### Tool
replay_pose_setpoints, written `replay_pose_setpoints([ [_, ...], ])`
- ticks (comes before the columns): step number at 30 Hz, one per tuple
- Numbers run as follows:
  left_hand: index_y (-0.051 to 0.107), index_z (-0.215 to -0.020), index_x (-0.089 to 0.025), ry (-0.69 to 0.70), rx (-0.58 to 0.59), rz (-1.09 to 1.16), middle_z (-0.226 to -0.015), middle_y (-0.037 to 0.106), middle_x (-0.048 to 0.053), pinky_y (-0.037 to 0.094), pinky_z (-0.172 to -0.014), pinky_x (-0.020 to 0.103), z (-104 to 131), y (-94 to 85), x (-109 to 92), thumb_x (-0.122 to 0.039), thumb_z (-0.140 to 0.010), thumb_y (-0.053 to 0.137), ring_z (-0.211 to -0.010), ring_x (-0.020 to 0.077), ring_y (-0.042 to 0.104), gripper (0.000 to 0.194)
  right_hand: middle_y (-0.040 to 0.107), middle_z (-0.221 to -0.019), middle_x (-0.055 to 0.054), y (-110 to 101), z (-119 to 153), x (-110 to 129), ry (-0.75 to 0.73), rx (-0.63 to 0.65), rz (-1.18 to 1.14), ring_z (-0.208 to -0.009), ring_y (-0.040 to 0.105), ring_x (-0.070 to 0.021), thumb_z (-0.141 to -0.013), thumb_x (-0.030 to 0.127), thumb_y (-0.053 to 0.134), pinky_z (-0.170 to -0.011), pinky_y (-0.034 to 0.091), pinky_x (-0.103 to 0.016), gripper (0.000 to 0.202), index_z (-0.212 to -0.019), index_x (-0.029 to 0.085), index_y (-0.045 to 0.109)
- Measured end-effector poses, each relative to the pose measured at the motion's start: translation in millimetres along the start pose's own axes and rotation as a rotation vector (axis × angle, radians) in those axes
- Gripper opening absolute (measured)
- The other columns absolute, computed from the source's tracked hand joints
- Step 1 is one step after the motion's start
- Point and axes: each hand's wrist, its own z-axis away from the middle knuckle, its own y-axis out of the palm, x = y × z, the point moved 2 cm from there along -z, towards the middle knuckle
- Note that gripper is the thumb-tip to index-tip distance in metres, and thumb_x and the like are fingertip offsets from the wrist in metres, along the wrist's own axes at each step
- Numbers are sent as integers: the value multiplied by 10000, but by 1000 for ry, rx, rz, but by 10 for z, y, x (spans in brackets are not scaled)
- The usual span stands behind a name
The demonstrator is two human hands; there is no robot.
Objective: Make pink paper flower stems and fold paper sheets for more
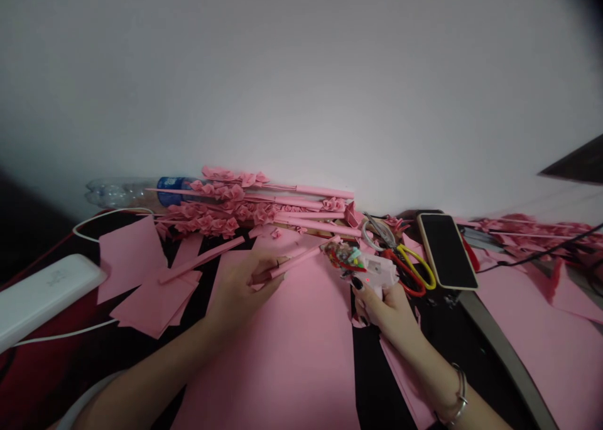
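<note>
My left hand (252,282) pinches a thin rolled tube of pink paper (301,258) near its lower end, and the tube slants up to the right. In my right hand (384,304) is a white glue gun (379,273), its front end covered with many-coloured decoration and a small red light on its body. The gun's front is close to the tube's far end; whether they touch I cannot tell. Beneath both hands lies a large sheet of pink paper (287,354). Another rolled paper tube (202,260) rests left of my left hand.
Pink paper flowers (211,220) on stems lie along the wall beside a plastic bottle (127,193). Several scissors (414,267) and a phone (447,251) are at right. Cut pink sheets (155,301) and a white power strip (49,295) with a cable are at left.
</note>
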Motion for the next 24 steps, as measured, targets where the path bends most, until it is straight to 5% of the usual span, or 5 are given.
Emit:
replay_pose_setpoints([
  [7, 611, -889, -208, 18, -43, -77, -853, 746, 42, 602, -629, 256, 5, 7, -41, -251, -756, 674, -805, 216, 740, 153, 438, -472, 74, 28, 48, -17, -14, 9, 59, -391, 404, -89, -909, 434, 551, -415, 402, -226, 288, -777, 181, 514],
  [24, 545, -954, -214, 34, 57, -114, -1019, 748, 97, 596, -645, 267, 19, 65, -74, -252, -802, 613, -899, 228, 736, 170, 515, -596, 13, 140, 136, 284, -330, 48, 488, -495, 452, -122, -863, 222, 524, -475, 381, -234, 120, -750, 187, 545],
])
